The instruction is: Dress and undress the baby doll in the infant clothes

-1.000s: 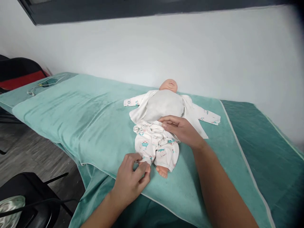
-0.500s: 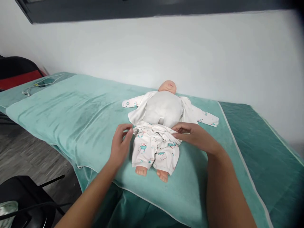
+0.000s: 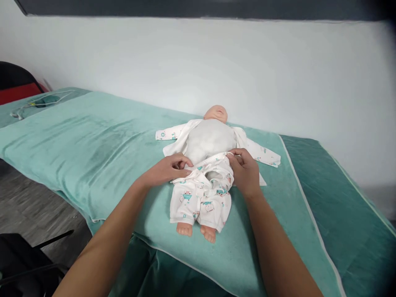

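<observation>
Head view: I have the left hand and right hand each pinching the waistband of the printed trousers, bunched around the doll low on its body. Right fingertips partly hidden. Black chair cut off lower left. Sheet edge passes near the feet; broad sheet extends left.

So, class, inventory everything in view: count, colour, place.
Baby doll: 1, pink and grey, on sheet
Printed trousers: 1, white, doll's lower half
Open shirt: 1, white, doll's upper half
Sheet: 1, light green, under doll
Cover: 1, dark green, under sheet
Corded item: 1, teal, far left
Chairs: 2, black, left side
Floor: 1, grey, lower left
Wall: 1, white, behind
Frame: 1, dark grey, top
Left grip: 1, bare, at waistband
Right grip: 1, bare, at waistband
Forearms: 2, bare, foreground
</observation>
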Demonstrator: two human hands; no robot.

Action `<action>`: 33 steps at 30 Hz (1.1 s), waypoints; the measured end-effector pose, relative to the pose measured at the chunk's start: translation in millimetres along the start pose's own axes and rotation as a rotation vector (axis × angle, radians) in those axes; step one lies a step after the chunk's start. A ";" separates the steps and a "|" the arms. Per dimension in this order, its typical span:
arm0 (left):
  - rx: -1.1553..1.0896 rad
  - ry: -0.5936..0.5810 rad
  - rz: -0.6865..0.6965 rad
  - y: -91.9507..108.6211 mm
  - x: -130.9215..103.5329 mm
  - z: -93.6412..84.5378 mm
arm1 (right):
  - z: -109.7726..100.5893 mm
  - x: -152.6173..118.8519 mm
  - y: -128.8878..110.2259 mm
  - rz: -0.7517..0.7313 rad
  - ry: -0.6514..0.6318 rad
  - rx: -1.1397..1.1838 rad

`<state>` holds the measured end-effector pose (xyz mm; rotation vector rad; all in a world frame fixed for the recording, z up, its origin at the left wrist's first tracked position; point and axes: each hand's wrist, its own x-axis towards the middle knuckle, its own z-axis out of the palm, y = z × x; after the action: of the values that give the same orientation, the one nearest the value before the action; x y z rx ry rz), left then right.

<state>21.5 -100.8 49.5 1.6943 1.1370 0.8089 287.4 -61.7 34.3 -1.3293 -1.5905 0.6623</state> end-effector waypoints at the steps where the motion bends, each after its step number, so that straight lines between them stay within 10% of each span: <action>1: 0.032 -0.019 0.008 3.6 0.5 -1.9 | 0.6 -0.3 0.3 -0.006 0.002 0.000; 7: -0.030 0.046 0.045 6.2 17.0 -14.4 | -1.2 -0.7 -3.2 0.016 -0.003 0.018; 16: -0.033 0.682 0.094 -29.8 83.6 2.5 | -0.5 9.0 7.9 0.109 0.099 0.147; 33: -0.178 0.325 -0.073 -35.0 70.4 2.2 | -23.0 9.7 18.5 0.234 -0.455 0.308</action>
<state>37.0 -30.3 18.4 1.3989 1.2939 1.1338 316.4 -51.0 31.3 -1.1944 -1.6046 1.3747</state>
